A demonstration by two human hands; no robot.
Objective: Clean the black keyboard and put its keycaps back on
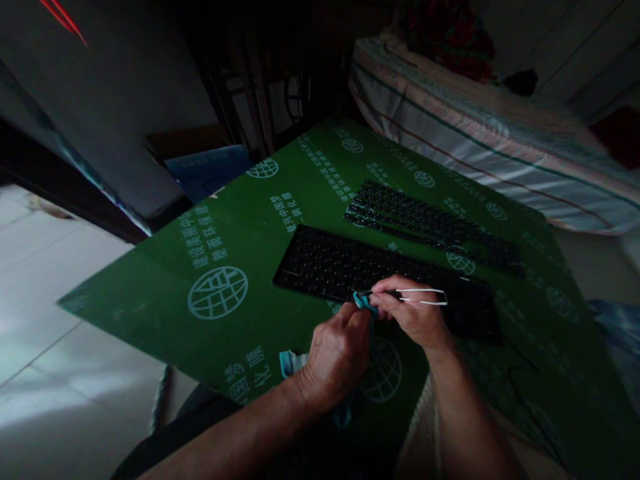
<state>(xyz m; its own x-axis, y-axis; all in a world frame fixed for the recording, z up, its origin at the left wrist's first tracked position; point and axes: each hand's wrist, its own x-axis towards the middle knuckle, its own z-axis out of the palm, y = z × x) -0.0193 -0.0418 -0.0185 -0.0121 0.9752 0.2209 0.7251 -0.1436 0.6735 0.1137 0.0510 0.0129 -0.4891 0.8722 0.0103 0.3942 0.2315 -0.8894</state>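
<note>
Pinching a tweezer-like tool (423,290) between thumb and fingers, the right hand (415,323) meets the left hand (337,353) over the near edge of a black keyboard (330,267); the left hand's grip is pressed together on a blue-green cloth (364,302), whose bunched tip shows between the 2 hands; a pale and blue-green end pokes out to the left of that hand, though I cannot tell whether it is all 1 piece.

The tool is slim, with 2 pale arms joined at 1 end and a dark stretch between the fingers; the keyboard lies flat on the green table (260,257), which is printed with pale globes and characters; beyond it, apart from its far edge, black keys (425,217) lie in rows; a bed (480,143) with a striped cover stands past the table, and a blue object (207,170) sits beyond the left edge; the right hand and forearm hide part of the keyboard, and the light is dim.

The tool's long axis runs nearly level across the view, joined end to the right, dark end leftward at the cloth; the keyboard's long axis slants from upper left to lower right, roughly parallel to the rows of keys.
</note>
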